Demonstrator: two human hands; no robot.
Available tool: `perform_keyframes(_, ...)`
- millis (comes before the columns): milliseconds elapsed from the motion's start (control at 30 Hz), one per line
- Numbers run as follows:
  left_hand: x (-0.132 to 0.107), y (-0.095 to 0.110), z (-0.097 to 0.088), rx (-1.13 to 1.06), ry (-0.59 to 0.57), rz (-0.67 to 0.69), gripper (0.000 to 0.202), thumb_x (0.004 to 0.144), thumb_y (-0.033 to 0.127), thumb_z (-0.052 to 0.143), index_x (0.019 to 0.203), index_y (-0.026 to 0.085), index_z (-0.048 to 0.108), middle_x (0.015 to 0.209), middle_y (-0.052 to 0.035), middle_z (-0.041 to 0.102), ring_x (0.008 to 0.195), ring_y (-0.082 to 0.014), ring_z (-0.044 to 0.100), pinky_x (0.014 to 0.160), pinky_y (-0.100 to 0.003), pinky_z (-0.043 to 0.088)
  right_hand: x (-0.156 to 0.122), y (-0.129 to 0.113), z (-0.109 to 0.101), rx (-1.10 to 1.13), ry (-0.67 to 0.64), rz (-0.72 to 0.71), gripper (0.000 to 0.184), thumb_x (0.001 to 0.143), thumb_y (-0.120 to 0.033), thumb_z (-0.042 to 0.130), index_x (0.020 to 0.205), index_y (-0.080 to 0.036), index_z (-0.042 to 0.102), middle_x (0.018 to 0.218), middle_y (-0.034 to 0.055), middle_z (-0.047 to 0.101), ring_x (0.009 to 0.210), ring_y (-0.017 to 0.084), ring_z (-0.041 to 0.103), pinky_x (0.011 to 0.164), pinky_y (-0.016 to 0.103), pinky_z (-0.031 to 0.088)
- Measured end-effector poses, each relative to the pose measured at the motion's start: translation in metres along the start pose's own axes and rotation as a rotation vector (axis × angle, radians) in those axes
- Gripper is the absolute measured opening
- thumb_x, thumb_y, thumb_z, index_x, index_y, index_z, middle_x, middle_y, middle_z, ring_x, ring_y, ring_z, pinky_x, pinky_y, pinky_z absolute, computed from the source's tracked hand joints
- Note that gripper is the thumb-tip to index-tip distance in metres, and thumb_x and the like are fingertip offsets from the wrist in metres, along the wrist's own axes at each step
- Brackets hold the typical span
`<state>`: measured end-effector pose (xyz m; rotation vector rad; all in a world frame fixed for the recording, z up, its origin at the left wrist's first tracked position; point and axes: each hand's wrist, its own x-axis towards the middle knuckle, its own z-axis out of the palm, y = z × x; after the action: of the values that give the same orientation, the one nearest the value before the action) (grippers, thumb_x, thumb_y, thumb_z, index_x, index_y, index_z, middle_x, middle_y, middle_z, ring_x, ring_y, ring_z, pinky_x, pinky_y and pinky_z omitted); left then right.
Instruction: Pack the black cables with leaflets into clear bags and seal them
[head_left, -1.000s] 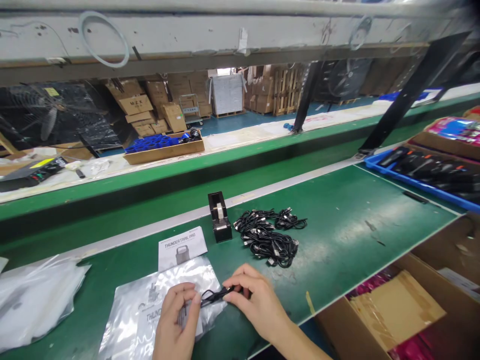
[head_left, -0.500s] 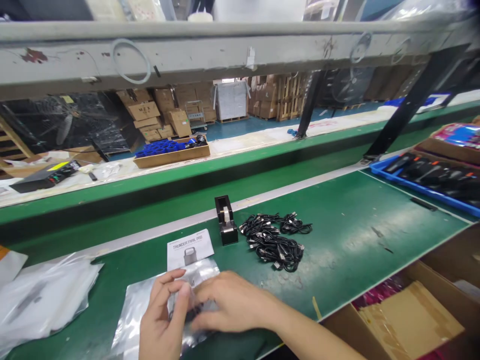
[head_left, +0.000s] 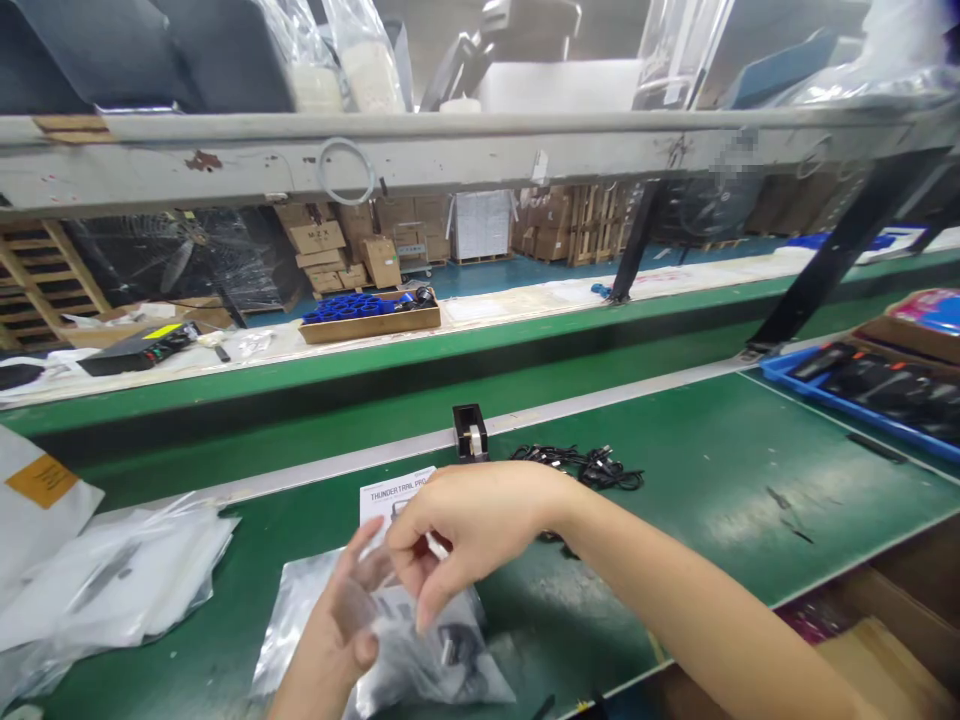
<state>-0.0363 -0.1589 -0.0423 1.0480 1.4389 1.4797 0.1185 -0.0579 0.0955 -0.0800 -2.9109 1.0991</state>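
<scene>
Fingers of your left hand (head_left: 337, 618) spread wide by the bag (head_left: 397, 682) at six o'clock, perhaps steadying it around a cable (head_left: 466, 642); whether your curled right hand (head_left: 480, 515) grips cannot be told.

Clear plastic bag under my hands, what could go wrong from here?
Your right hand is close over the clear plastic bag, so a finger might snag the film. The leaflet, partly hidden behind that hand, could get nudged. Your right forearm might catch the black cables it partly hides.
</scene>
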Motion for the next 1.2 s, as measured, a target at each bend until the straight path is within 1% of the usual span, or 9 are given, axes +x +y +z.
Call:
perform_keyframes(100, -0.008, 0.000, 0.009, -0.134, -0.137, -0.110, 0.058, 0.043, 0.062, 0.070, 0.085, 0.023, 0.062, 0.071, -0.0040, 0.067, 0.070, -0.0235, 0.062, 0.062, -0.033, 0.048, -0.015, -0.008, 0.003, -0.062, 0.019, 0.002, 0.012, 0.072, -0.021, 0.063, 0.062, -0.017, 0.059, 0.062, -0.0056, 0.055, 0.057, 0.006, 0.050, 0.052, 0.014, 0.036)
perform_keyframes(200, -0.011, 0.003, 0.010, -0.009, -0.087, -0.115, 0.035, 0.052, 0.053, 0.070, 0.057, 0.019, 0.063, 0.060, -0.0025, 0.065, 0.062, -0.0179, 0.058, 0.059, -0.027, 0.045, -0.034, -0.004, 0.009, -0.056, 0.188, 0.044, 0.012, 0.073, -0.025, 0.062, 0.063, -0.018, 0.062, 0.082, -0.0016, 0.057, 0.069, 0.008, 0.053, 0.059, 0.017, 0.040)
perform_keyframes(300, -0.008, 0.004, 0.010, 0.090, 0.051, -0.158, 0.037, 0.055, 0.055, 0.067, 0.063, 0.019, 0.068, 0.068, -0.0037, 0.069, 0.071, -0.0206, 0.060, 0.068, -0.029, 0.046, -0.052, 0.013, 0.025, 0.112, 0.489, 0.214, 0.011, 0.073, -0.028, 0.062, 0.081, -0.020, 0.064, 0.101, 0.0012, 0.055, 0.086, 0.013, 0.055, 0.070, 0.022, 0.042)
perform_keyframes(367, -0.005, 0.002, 0.010, 0.140, 0.063, -0.184, 0.040, 0.057, 0.057, 0.064, 0.070, 0.020, 0.070, 0.078, -0.0046, 0.071, 0.083, -0.0241, 0.060, 0.078, -0.033, 0.045, -0.060, 0.030, 0.044, 0.300, 0.647, 0.315, 0.042, 0.069, -0.029, 0.066, 0.109, -0.023, 0.054, 0.109, 0.0029, 0.054, 0.097, 0.016, 0.053, 0.077, 0.026, 0.043)
perform_keyframes(500, -0.001, -0.001, 0.015, 0.100, -0.010, -0.284, 0.049, 0.068, 0.059, 0.052, 0.093, 0.020, 0.067, 0.097, -0.0056, 0.069, 0.096, -0.0265, 0.058, 0.083, -0.038, 0.047, -0.058, 0.056, 0.087, 0.587, 0.668, 0.403, 0.084, 0.057, -0.030, 0.076, 0.129, -0.022, 0.034, 0.119, 0.0067, 0.052, 0.104, 0.019, 0.049, 0.088, 0.033, 0.039)
perform_keyframes(600, 0.000, 0.000, 0.017, 0.063, 0.000, -0.306, 0.051, 0.069, 0.060, 0.050, 0.097, 0.020, 0.065, 0.100, -0.0053, 0.068, 0.094, -0.0262, 0.060, 0.075, -0.036, 0.052, -0.046, 0.062, 0.105, 0.698, 0.727, 0.419, 0.074, 0.058, -0.029, 0.075, 0.124, -0.021, 0.043, 0.112, 0.0053, 0.057, 0.098, 0.018, 0.052, 0.085, 0.032, 0.040)
perform_keyframes(733, 0.004, 0.001, 0.016, 0.225, 0.092, -0.227, 0.044, 0.059, 0.053, 0.064, 0.087, 0.020, 0.068, 0.096, -0.0048, 0.070, 0.097, -0.0255, 0.059, 0.081, -0.033, 0.050, -0.032, 0.067, 0.108, 0.750, 0.859, 0.465, 0.020, 0.073, -0.032, 0.060, 0.079, -0.014, 0.067, 0.072, 0.0017, 0.064, 0.069, 0.014, 0.057, 0.065, 0.025, 0.043)
perform_keyframes(933, 0.010, -0.011, 0.009, 0.205, 0.128, -0.278, 0.044, 0.057, 0.052, 0.066, 0.086, 0.020, 0.069, 0.092, -0.0050, 0.071, 0.097, -0.0258, 0.059, 0.083, -0.035, 0.049, -0.029, 0.077, 0.111, 0.873, 0.888, 0.426, 0.019, 0.071, -0.027, 0.062, 0.086, -0.015, 0.067, 0.079, 0.0023, 0.068, 0.072, 0.014, 0.060, 0.067, 0.026, 0.047)
perform_keyframes(1200, 0.019, -0.005, 0.004, -0.158, 0.039, -0.386, 0.060, 0.067, 0.060, 0.052, 0.116, 0.025, 0.050, 0.102, -0.0048, 0.068, 0.095, -0.0206, 0.060, 0.084, -0.033, 0.045, -0.038, 0.084, 0.114, 0.316, 0.898, 0.305, 0.035, 0.071, 0.001, 0.047, 0.082, -0.023, 0.070, 0.085, 0.0005, 0.067, 0.080, 0.012, 0.061, 0.075, 0.023, 0.046)
